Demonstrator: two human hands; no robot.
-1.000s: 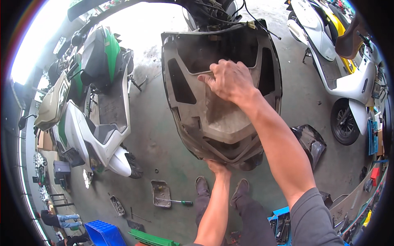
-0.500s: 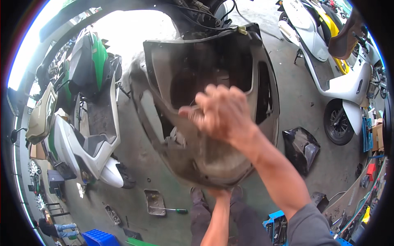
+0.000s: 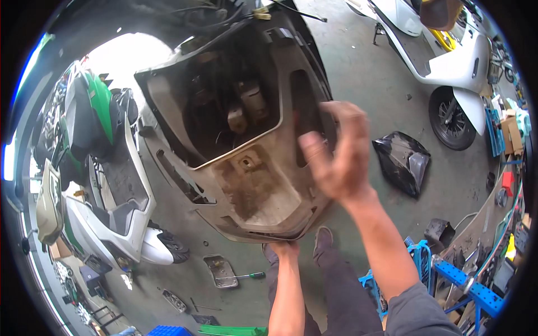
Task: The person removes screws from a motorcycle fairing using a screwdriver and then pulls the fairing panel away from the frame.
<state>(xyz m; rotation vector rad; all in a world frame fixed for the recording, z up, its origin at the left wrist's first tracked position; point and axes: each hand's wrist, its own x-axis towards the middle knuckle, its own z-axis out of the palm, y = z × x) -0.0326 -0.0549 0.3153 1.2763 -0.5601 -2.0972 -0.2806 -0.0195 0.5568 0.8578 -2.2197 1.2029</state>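
Note:
A dusty, brown-grey scooter body panel [image 3: 297,168] with a large dark opening fills the middle of the view. At its near lower edge my left hand [image 3: 284,248] grips it from below, the fingers hidden under the rim. My right hand [image 3: 344,157] is raised by the panel's right side, slightly blurred, thumb and fingers apart with nothing in them. Whether it touches the panel I cannot tell. Inside the opening are metal parts [image 3: 252,101], and dark cables [image 3: 224,22] with a pale connector [image 3: 261,13] run across the far end.
A white and green scooter [image 3: 106,215] stands at left, a white scooter [image 3: 454,67] at far right. On the floor lie a black fairing piece [image 3: 402,162], a metal tray [image 3: 219,271] with a green-handled screwdriver [image 3: 256,275] across it, and blue tool holders [image 3: 417,255].
My right hand has gone from over the panel's middle to its right side, its fingers spreading. The panel now sits further left and tilted in view; the surroundings have shifted too.

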